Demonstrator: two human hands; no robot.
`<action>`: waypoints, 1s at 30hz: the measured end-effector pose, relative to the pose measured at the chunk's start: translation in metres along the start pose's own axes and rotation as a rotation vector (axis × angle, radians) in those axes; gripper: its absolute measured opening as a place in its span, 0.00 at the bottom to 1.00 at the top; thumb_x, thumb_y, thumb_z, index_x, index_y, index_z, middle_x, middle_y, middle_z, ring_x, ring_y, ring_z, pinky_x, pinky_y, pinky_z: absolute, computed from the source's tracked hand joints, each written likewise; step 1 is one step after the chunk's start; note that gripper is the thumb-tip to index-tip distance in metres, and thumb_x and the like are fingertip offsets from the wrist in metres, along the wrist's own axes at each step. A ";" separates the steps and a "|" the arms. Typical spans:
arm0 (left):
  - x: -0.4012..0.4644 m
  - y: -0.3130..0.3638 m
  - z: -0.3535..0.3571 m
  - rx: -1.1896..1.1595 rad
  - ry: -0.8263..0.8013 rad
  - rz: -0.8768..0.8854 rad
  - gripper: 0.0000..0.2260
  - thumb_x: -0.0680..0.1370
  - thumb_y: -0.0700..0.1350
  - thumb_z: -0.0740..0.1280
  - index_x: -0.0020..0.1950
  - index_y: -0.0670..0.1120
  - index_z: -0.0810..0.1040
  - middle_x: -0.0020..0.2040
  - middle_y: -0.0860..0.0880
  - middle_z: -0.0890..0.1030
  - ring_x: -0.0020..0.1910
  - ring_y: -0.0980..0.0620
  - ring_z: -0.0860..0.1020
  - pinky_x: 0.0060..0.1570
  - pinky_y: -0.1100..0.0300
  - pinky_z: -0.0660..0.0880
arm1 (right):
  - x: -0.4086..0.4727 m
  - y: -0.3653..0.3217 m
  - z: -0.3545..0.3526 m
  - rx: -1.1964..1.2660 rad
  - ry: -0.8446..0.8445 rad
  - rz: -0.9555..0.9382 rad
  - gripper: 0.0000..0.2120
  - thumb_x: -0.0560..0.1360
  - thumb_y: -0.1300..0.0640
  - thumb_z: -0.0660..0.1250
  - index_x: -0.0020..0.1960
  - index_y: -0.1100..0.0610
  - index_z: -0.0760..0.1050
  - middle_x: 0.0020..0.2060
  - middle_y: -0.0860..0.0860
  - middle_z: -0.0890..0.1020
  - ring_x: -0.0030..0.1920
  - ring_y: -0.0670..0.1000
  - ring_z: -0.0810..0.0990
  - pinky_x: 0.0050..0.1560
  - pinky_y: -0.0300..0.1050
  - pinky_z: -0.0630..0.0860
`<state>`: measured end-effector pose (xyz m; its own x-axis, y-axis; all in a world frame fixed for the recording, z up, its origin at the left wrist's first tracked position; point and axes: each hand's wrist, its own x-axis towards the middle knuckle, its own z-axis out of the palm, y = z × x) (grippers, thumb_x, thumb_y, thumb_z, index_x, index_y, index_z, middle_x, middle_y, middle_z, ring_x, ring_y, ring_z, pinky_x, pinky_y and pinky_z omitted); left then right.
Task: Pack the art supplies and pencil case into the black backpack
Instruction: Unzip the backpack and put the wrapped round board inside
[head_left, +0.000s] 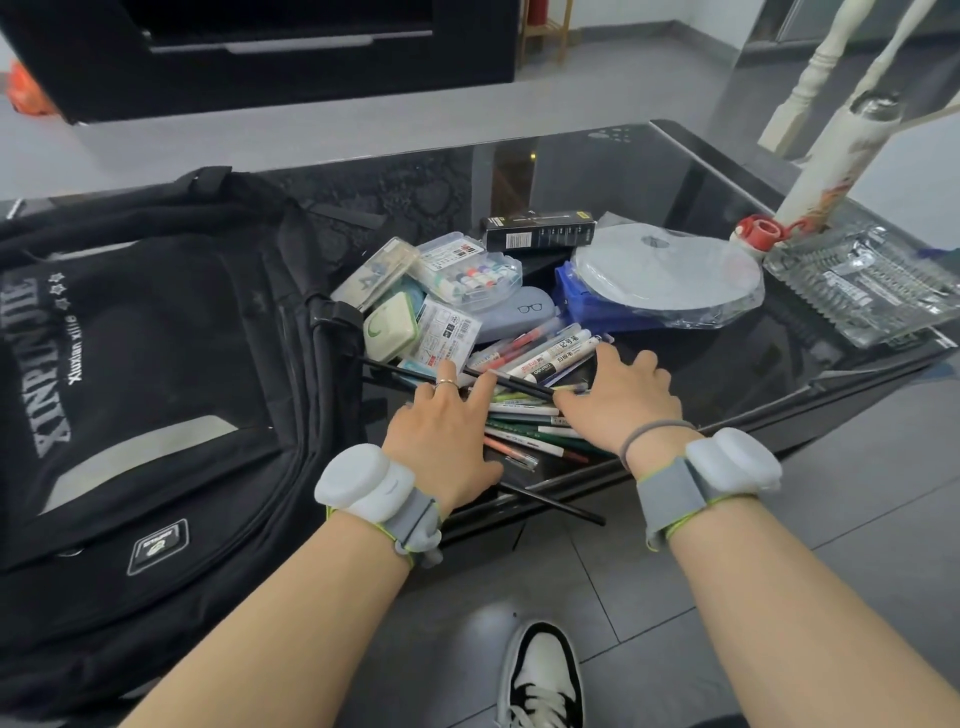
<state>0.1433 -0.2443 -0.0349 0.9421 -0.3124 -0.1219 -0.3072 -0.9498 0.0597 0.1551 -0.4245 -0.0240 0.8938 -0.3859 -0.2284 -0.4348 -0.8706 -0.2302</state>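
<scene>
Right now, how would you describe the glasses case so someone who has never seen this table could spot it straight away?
Start at the black backpack lying on the left of the dark glass table, then look at the heap of supplies just right of it. The glasses case lies mid-heap, beyond the marker pens: the only pale lilac, rounded case, with a black spectacles drawing on its lid.

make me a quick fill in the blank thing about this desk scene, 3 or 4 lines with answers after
1. Both hands, the left hand and the right hand, rest on a pile of ____.
2. The backpack lies on the person's ____ side.
3. The pale blue case has a pair of ____ drawn on it.
4. The round white palette sits inside a clear ____ bag.

Missing words: pens; left; glasses; plastic
</scene>
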 end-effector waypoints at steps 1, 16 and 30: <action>-0.001 0.000 0.000 -0.002 0.005 -0.004 0.38 0.74 0.61 0.69 0.77 0.53 0.54 0.69 0.42 0.61 0.62 0.41 0.72 0.50 0.52 0.73 | 0.000 -0.001 -0.001 -0.004 0.013 0.003 0.33 0.73 0.39 0.63 0.74 0.50 0.59 0.65 0.59 0.66 0.67 0.63 0.65 0.63 0.57 0.67; 0.003 -0.005 -0.010 -0.097 0.146 0.086 0.33 0.77 0.57 0.65 0.79 0.54 0.53 0.74 0.43 0.60 0.66 0.40 0.68 0.61 0.49 0.73 | 0.035 -0.008 -0.020 1.437 0.054 0.155 0.43 0.70 0.51 0.70 0.79 0.44 0.51 0.73 0.49 0.66 0.69 0.52 0.69 0.69 0.48 0.67; -0.004 -0.034 -0.029 -0.127 0.224 0.047 0.33 0.78 0.55 0.65 0.80 0.54 0.54 0.76 0.43 0.60 0.67 0.40 0.68 0.62 0.49 0.73 | 0.042 -0.008 -0.025 1.819 0.085 0.237 0.19 0.78 0.56 0.67 0.68 0.57 0.72 0.58 0.50 0.75 0.65 0.49 0.75 0.68 0.42 0.71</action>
<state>0.1535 -0.2102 -0.0073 0.9378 -0.3309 0.1053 -0.3454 -0.9199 0.1857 0.1986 -0.4414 -0.0079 0.7802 -0.5003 -0.3754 -0.0524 0.5458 -0.8363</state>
